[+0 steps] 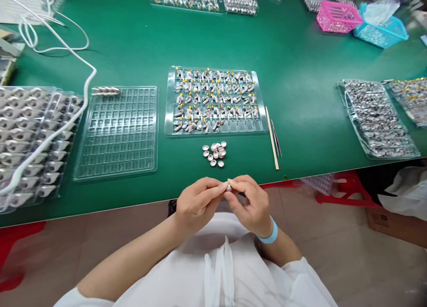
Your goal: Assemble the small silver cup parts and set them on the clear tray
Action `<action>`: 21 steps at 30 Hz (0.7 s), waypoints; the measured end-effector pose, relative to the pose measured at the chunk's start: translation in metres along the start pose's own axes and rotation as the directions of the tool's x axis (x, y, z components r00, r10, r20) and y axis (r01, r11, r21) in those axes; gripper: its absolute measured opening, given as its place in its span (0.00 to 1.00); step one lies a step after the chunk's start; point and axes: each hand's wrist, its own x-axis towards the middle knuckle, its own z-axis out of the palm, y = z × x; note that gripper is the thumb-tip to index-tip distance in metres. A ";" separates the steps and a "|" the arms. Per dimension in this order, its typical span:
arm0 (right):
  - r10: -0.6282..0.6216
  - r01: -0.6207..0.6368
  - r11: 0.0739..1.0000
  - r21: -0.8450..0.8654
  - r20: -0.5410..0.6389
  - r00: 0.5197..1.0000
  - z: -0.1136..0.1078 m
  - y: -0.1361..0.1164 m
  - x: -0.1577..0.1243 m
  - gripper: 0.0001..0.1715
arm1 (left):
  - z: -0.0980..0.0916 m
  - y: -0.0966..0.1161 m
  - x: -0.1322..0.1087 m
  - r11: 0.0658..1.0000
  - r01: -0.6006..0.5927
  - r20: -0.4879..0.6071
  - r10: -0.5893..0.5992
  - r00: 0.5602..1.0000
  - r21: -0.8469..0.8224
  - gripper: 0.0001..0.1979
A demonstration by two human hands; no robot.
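Both hands meet just off the near edge of the green table (300, 76), over the lap. The left hand (196, 202) and the right hand (250, 205) each pinch the same small pale part (229, 187) between thumb and fingertips; it is too small to tell its shape, possibly a cap like the loose ones ahead. Those small round caps (215, 153) lie in a cluster on bare cloth between the hands and the part-filled tray (215, 100). A thin stick (272, 138) lies just beside that tray's right edge, pointing towards the table edge. An empty clear tray (120, 129) sits to the left, with open green cloth between the trays. A white cable (60, 129) crosses the filled trays (30, 138) at far left.
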 end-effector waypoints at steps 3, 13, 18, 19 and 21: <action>0.037 -0.038 0.999 0.031 0.015 0.999 0.001 0.000 0.000 0.12 | 0.001 0.001 -0.001 1.000 0.021 -0.011 -0.021 1.000 0.016 0.11; -0.026 0.025 0.998 -0.063 -0.012 1.000 0.003 0.001 0.000 0.11 | 0.002 0.005 0.001 0.999 0.036 -0.046 -0.035 0.998 0.023 0.12; -0.036 0.036 0.999 -0.040 -0.005 0.999 0.005 -0.001 0.002 0.12 | 0.003 0.004 -0.002 0.998 0.068 -0.085 -0.067 0.994 0.015 0.11; -0.032 0.032 0.999 -0.029 -0.010 0.999 0.006 -0.002 0.003 0.12 | 0.004 0.005 -0.003 0.997 0.079 -0.090 -0.078 0.993 0.013 0.11; -0.017 0.017 1.000 -0.013 -0.027 0.999 0.007 -0.003 0.004 0.12 | 0.006 0.005 -0.003 0.994 0.106 -0.099 -0.105 0.990 0.006 0.11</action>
